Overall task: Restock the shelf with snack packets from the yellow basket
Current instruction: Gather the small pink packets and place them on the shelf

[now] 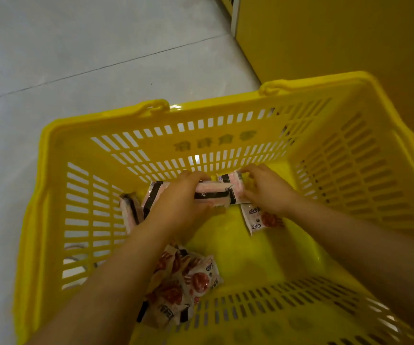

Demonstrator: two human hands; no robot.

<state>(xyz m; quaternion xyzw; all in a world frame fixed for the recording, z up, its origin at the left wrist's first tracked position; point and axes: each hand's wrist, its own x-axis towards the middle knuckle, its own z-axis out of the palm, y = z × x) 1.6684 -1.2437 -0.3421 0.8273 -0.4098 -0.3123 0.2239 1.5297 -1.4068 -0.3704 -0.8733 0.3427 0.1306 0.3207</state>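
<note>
Inside the basket (226, 115), left hand (183, 195) clamps a packet bundle (211, 192); right hand (265, 188) apparently pinches its end.

I'm seeing the basket (226, 113) showing bright yellow all over, its walls patterned with rows of slots; the packets in the left hand (183, 195) are showing pale pink with black bands (211, 194); the packets lying on the basket floor (191, 277) are showing white with red-orange round prints; the floor (76, 46) is looking pale grey with a dark seam line; the panel (350, 33) is showing mustard yellow.
</note>
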